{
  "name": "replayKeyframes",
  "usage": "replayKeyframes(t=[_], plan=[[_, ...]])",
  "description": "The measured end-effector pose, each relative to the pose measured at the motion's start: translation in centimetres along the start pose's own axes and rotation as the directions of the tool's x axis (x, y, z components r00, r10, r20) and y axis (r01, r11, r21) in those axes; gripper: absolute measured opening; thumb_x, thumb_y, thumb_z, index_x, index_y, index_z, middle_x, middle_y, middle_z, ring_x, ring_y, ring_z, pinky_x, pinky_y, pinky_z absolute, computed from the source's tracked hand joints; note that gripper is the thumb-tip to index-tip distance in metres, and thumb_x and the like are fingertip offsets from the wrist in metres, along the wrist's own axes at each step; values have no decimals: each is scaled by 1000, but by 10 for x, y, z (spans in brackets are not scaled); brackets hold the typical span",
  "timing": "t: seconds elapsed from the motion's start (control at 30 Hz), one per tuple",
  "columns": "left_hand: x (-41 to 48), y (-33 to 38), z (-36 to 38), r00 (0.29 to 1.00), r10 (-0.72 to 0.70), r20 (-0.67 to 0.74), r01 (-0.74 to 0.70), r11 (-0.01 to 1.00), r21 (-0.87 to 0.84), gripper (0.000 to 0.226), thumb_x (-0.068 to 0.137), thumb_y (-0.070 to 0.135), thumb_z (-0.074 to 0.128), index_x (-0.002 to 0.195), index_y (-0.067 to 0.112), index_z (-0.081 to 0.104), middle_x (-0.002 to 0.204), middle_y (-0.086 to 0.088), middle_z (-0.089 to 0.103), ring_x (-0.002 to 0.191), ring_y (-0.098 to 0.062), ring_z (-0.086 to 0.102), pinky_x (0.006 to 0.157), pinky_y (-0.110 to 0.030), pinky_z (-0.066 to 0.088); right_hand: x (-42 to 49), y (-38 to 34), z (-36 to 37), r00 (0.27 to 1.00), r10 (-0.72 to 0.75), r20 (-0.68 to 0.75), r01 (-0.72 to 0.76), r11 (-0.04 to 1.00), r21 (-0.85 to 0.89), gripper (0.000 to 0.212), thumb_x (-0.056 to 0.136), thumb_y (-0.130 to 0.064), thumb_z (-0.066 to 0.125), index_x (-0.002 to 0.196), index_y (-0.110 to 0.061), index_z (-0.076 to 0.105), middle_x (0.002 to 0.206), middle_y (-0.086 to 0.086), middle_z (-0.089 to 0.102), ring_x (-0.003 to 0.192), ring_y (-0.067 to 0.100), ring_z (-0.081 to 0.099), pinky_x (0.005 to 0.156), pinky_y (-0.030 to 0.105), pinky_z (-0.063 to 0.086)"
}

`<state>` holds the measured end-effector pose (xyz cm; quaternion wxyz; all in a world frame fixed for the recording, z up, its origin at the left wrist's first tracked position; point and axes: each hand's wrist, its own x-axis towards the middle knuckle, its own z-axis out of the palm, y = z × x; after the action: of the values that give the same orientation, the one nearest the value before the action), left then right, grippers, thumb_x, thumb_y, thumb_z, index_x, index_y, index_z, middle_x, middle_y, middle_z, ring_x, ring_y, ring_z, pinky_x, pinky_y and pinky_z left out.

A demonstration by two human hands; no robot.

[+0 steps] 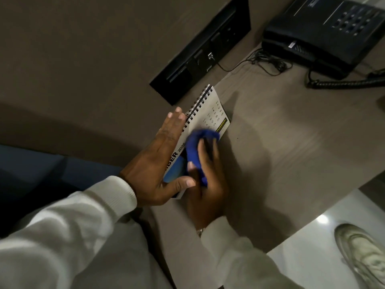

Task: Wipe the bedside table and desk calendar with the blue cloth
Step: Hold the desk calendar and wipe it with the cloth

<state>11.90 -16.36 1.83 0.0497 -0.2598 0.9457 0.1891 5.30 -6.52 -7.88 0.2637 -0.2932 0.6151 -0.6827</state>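
A white spiral-bound desk calendar stands on the brown wood-grain bedside table, near its left edge. My left hand lies flat against the calendar's spiral side, thumb hooked over the front lower corner, holding it. My right hand grips a bunched blue cloth and presses it on the calendar's front page, covering the lower part of the date grid. The hand and cloth look blurred.
A black telephone with a coiled cord sits at the table's far right. A black socket panel with a plugged cable is on the wall behind. A pale shoe rests on the glossy white floor at lower right.
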Motion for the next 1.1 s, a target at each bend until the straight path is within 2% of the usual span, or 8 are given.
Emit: replayKeyframes(t=[0.2,0.33,0.43,0.63,0.77,0.83,1.0,1.1], plan=[[1,0,1,1000,-6,-9,6,1000,-9,108,81,71,42,153,10,-10,165,-4,-12,153,-21,-8,124,-41,13,72,0,1,984,61,-168,-55,998,42,48,98,-23,51,145,-20,40,160,13,28,139,16,39,94,-6,34],[1,2,0,1000,-14,-10,14,1000,-21,106,81,72,40,153,10,-8,166,-5,-9,153,-20,-7,122,-44,17,45,11,-10,987,107,-117,-118,989,-91,46,96,-13,57,140,-11,46,154,20,38,137,26,44,107,13,42],[0,2,-1,1000,-18,-6,17,1000,-23,105,81,72,41,153,12,-9,165,-3,-9,153,-18,-7,123,-42,17,19,17,-13,998,19,-56,-26,992,-121,46,89,1,63,134,-3,51,146,29,45,136,35,43,102,-5,27],[-1,1,0,1000,-11,-4,11,1000,1,106,81,73,38,152,10,-9,164,-5,-9,153,-18,-7,123,-30,11,50,2,-12,993,-115,-19,114,993,-16,46,93,-6,60,137,-7,46,152,26,38,142,31,40,110,14,38],[-1,0,0,1000,-18,-16,18,1000,-13,106,81,71,41,152,12,-11,165,-3,-9,153,-17,-8,123,-30,11,77,0,-7,993,1,-116,-4,1000,-26,46,97,-16,55,142,-15,44,158,18,32,141,30,42,104,40,52],[-1,-2,1,1000,-21,-22,20,1000,-15,106,81,70,42,153,13,-10,165,-1,-10,153,-17,-8,122,-32,12,71,1,-7,986,89,-138,-102,991,-90,46,96,-16,57,141,-14,46,156,18,35,138,29,45,103,41,52],[-1,-2,2,998,-38,-44,39,999,17,105,81,71,43,153,16,-10,165,2,-9,153,-16,-7,122,-44,17,51,-9,-29,941,322,107,-283,920,-272,46,95,-11,57,140,-13,49,147,15,51,134,28,50,106,42,49],[-2,5,0,997,-61,-48,65,994,90,103,82,73,40,154,17,-8,166,-3,-3,153,-18,-3,121,-52,18,58,-29,-68,906,291,307,-158,906,-392,47,91,-2,58,137,-11,52,144,13,54,135,28,49,112,40,43]])
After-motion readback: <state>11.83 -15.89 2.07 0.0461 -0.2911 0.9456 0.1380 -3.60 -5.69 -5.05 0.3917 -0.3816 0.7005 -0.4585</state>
